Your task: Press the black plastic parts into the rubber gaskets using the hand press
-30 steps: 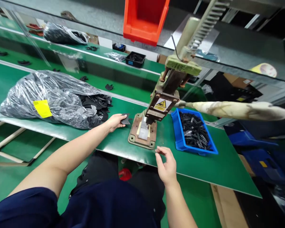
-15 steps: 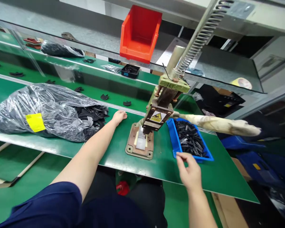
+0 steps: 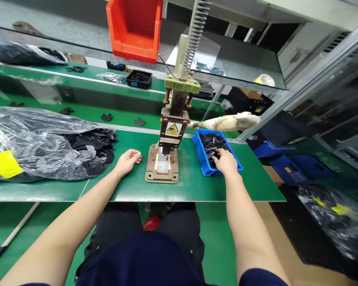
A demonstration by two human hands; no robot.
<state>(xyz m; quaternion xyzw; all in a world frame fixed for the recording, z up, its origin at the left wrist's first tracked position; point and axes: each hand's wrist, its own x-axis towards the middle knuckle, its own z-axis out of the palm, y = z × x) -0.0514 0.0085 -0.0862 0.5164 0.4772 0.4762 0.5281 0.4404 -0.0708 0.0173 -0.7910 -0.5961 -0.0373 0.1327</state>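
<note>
our right hand (image 3: 225, 161) reaches forward with the arm nearly straight, palm down, its fingers dipped into the small black parts (image 3: 210, 143) that fill the blue tray (image 3: 203, 163). the fingers are buried among the pieces, so we cannot tell whether they pinch one or lie loose. the tray sits on the green table (image 3: 197, 186), just right of the hand press (image 3: 170, 131), under the press's cloth-wrapped lever (image 3: 229, 121).

our left hand (image 3: 127, 159) rests on the table left of the press's base plate (image 3: 162, 169), near it but not touching. its fingers curl loosely inward in a soft half-fist, and we see nothing held in it. the forearm runs back toward us at a slant, elbow low.

beside the left hand, a clear plastic bag (image 3: 32, 143) with a yellow label spills flat black pieces (image 3: 92, 145) onto the table. an orange bin (image 3: 134, 28) stands on the shelf above the press.
</note>
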